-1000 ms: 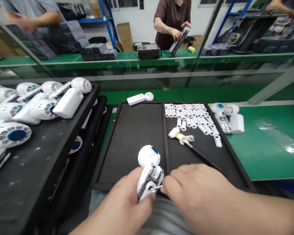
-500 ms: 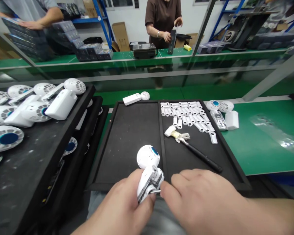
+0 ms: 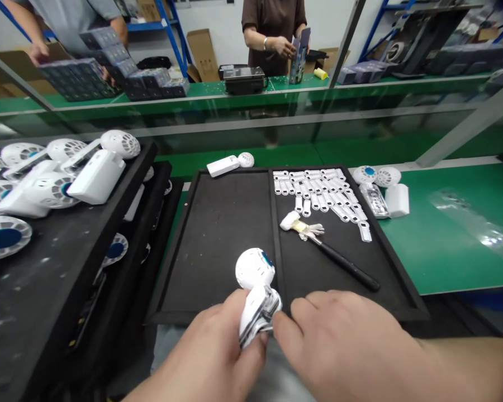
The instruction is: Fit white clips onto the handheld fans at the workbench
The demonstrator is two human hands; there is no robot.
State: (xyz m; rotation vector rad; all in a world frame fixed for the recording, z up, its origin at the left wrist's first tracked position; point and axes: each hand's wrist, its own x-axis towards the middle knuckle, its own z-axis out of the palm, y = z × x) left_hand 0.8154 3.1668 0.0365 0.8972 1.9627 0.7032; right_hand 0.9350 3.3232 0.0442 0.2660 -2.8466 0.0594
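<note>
My left hand (image 3: pixel 220 340) is closed around the handle of a small white handheld fan (image 3: pixel 255 269), its round head with a blue centre pointing away from me. The handle's right side is open and shows pale inner parts. Against that open side press the fingertips of my right hand (image 3: pixel 333 335), which is curled closed. Whatever those fingers may pinch is hidden behind them. Below the fan head lies a black two-part tray (image 3: pixel 222 234). Its right part bears several small white cover pieces (image 3: pixel 318 188) and a black-handled hammer (image 3: pixel 346 265) with a wrapped white head.
On the left, stacked black trays (image 3: pixel 67 268) carry more white fans (image 3: pixel 96 177). One fan (image 3: pixel 224 166) lies beyond my tray, and others (image 3: pixel 373 192) lie right of it beside a clear plastic bag (image 3: pixel 473 218). Across the glass, two people handle boxes (image 3: pixel 77 78).
The fan has turned slightly in my left hand, and my right fingertips remain against it. The view has shifted slightly. Across the glass, one person has lowered a block of boxes.
</note>
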